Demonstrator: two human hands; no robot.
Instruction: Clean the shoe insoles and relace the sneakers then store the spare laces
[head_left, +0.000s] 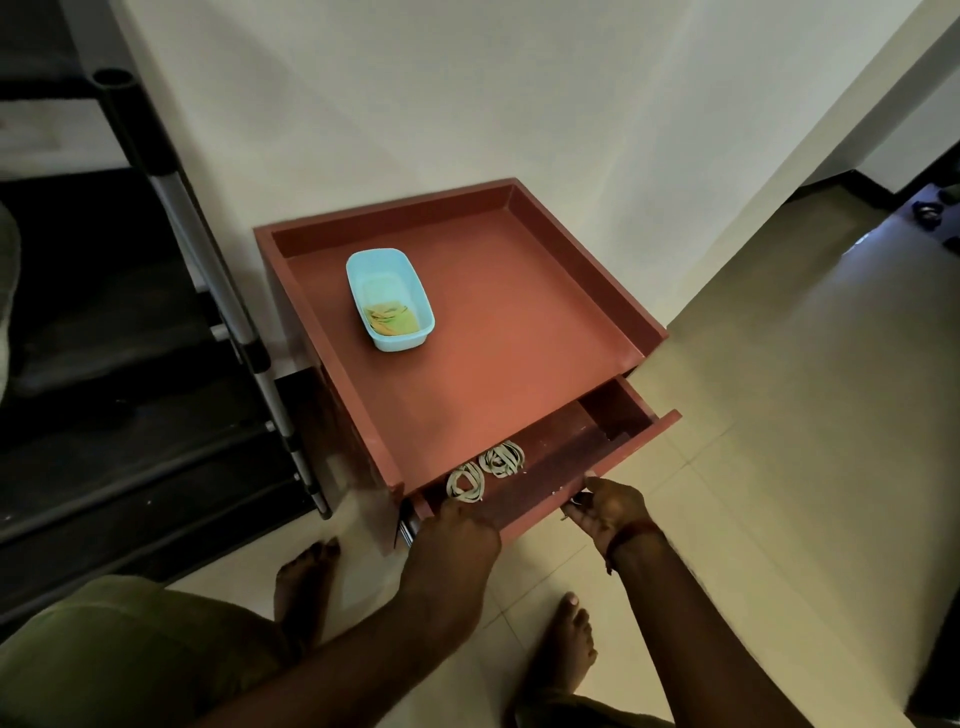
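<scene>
Laces (503, 460): two coils in the open drawer (618, 410), left end, just behind the front panel. Light, limp flat cord. I judge the loops spill if dragged, so pinch each coil across its middle. Right hand (605, 506) fingers (581, 515) curl round the drawer handle (574, 501). Left hand (457, 535) sits at the front edge beside the nearer coil, fingers hidden, so I can't tell.

smooth, faintly shiny painted reddish cabinet (519, 322); on it a glossy light-blue plastic tub (402, 340); in its drawer (563, 452) flat cloth laces (503, 460); beneath it glossy floor tiles (753, 467).
</scene>
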